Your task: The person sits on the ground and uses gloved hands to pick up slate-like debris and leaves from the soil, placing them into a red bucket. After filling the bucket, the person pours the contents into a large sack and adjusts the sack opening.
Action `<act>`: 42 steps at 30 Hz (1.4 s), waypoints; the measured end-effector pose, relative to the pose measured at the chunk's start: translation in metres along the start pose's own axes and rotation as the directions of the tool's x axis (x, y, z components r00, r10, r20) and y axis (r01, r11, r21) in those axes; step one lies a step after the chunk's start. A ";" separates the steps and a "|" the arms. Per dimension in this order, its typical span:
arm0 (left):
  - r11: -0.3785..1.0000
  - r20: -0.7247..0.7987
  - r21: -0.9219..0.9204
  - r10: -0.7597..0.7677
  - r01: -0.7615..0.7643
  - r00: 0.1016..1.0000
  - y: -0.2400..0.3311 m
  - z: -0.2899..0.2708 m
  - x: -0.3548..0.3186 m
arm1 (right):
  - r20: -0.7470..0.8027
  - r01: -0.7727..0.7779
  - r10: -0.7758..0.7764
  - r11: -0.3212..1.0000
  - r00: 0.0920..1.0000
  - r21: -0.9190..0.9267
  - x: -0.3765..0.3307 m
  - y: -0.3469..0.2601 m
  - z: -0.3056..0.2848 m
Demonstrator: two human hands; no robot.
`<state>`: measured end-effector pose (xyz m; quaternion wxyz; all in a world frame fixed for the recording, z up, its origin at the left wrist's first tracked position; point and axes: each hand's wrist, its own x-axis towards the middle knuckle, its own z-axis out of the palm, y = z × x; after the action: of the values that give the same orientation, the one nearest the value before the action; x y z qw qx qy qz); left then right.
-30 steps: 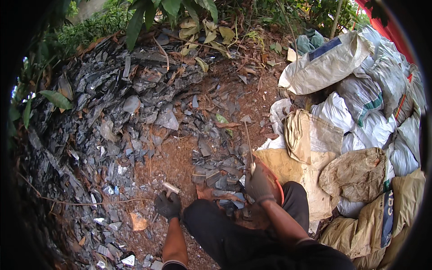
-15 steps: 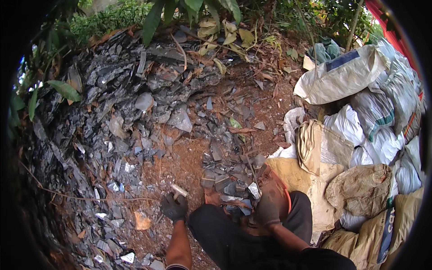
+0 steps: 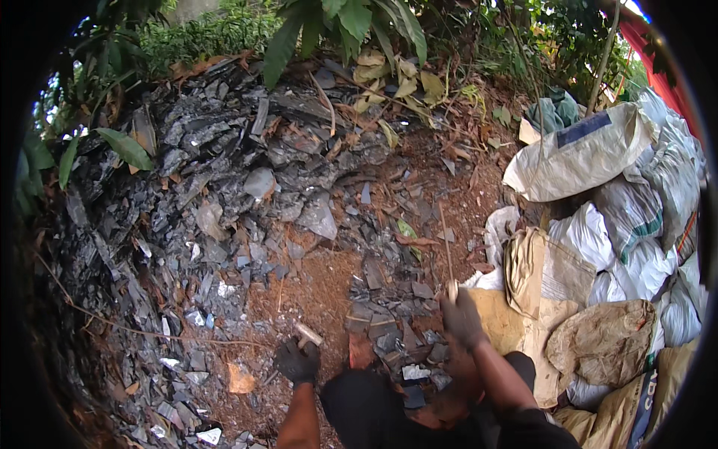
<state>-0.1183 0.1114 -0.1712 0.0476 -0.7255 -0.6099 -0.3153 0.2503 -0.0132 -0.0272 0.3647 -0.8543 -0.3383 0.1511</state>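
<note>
My left hand [image 3: 298,361], in a dark glove, is closed around a small hammer; its pale metal head [image 3: 308,334] sticks out past the fingers, and most of the handle is hidden. My right hand [image 3: 464,320], also gloved, is closed on the short handle of a thin rod-like tool [image 3: 446,243] that points away from me. The tool's exact kind does not show. Between my knees lies a heap of dark, flat stone flakes [image 3: 385,329], just left of my right forearm. A reddish flat piece [image 3: 361,352] stands at the heap's near left side.
Layered dark rock rubble [image 3: 179,194] covers the slope at left and ahead. Stuffed sacks [image 3: 583,153] are piled at right, with a brown flattened sack [image 3: 598,337] near my knee. A thin root [image 3: 172,337] runs across the ground at left. Leafy branches [image 3: 351,22] hang at the top.
My right hand has lifted up and away from the stone heap, swinging the thin tool to point forward. The left hand keeps its hold on the hammer. The whole view has shifted slightly.
</note>
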 end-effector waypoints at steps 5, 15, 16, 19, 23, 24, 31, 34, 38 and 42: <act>1.000 -0.015 0.005 0.018 -0.018 1.000 -0.004 0.009 -0.001 | -0.042 0.057 -0.053 0.993 0.998 0.106 0.202 -0.053 0.100; 0.995 0.022 0.101 -0.005 0.003 1.000 -0.009 -0.001 0.005 | 0.059 -0.061 0.072 0.984 0.996 -0.170 0.105 -0.050 0.131; 0.998 0.028 0.066 0.000 -0.002 1.000 -0.010 0.005 0.003 | 0.040 -0.041 0.048 0.987 0.998 -0.153 0.087 -0.041 0.112; 1.000 0.080 0.029 -0.009 0.006 0.997 -0.002 -0.001 0.007 | -0.030 0.044 -0.044 0.999 0.999 -0.024 0.084 -0.033 0.083; 0.999 0.022 0.016 0.031 -0.031 0.999 0.007 0.000 0.013 | -0.003 0.038 -0.038 0.999 0.999 -0.011 0.185 -0.055 0.102; 0.999 0.038 0.011 0.034 -0.034 0.999 0.013 0.004 0.013 | 0.053 0.037 -0.031 0.993 0.998 -0.113 0.213 -0.046 0.120; 1.000 -0.007 0.009 0.017 -0.017 1.000 -0.007 0.005 0.016 | 0.254 0.216 -0.124 0.901 0.959 -0.377 0.173 -0.055 0.189; 0.999 0.054 0.035 0.031 -0.033 0.998 0.000 -0.001 0.011 | 0.188 0.034 0.002 0.982 0.982 -0.186 0.123 -0.078 0.149; 0.998 0.020 0.019 0.062 -0.062 0.998 0.007 -0.003 0.012 | 0.172 -0.023 0.066 0.970 0.983 -0.243 0.058 -0.048 0.129; 0.999 0.008 0.010 0.051 -0.051 0.999 0.005 0.002 0.011 | 0.177 0.044 -0.008 0.978 0.984 -0.202 -0.014 -0.017 0.113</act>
<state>-0.1119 0.1202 -0.1656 0.0568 -0.7418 -0.5929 -0.3081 0.1756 0.0447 -0.0926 0.2456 -0.8662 -0.3938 0.1851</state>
